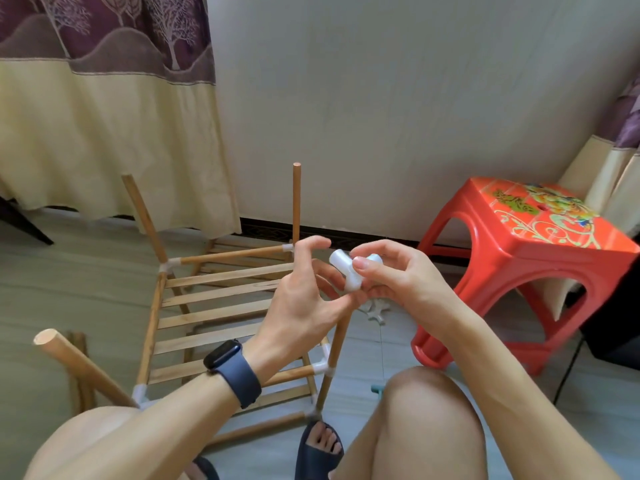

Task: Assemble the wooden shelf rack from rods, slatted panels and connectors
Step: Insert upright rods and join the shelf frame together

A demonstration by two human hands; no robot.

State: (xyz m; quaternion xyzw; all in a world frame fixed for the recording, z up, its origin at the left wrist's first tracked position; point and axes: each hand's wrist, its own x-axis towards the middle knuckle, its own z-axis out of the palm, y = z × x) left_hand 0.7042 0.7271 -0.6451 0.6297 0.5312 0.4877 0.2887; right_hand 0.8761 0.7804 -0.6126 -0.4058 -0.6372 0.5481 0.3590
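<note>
The partly built rack stands on the floor in front of me, a slatted panel (214, 306) framed by rods and white corner connectors (320, 367). Upright rods rise at the far right (296, 202), far left (143, 216) and near left (69, 362) corners. The near right rod (337, 341) leans up into my left hand (298, 303), whose lower fingers curl round its hidden top. My right hand (391, 275) pinches a white three-way connector (351, 271) just above that rod end.
A red plastic stool (519, 258) stands close on the right. A loose white connector (375, 311) lies on the floor behind my hands, and a small teal part (377, 389) by my right knee. Curtain (104, 116) and wall close off the back.
</note>
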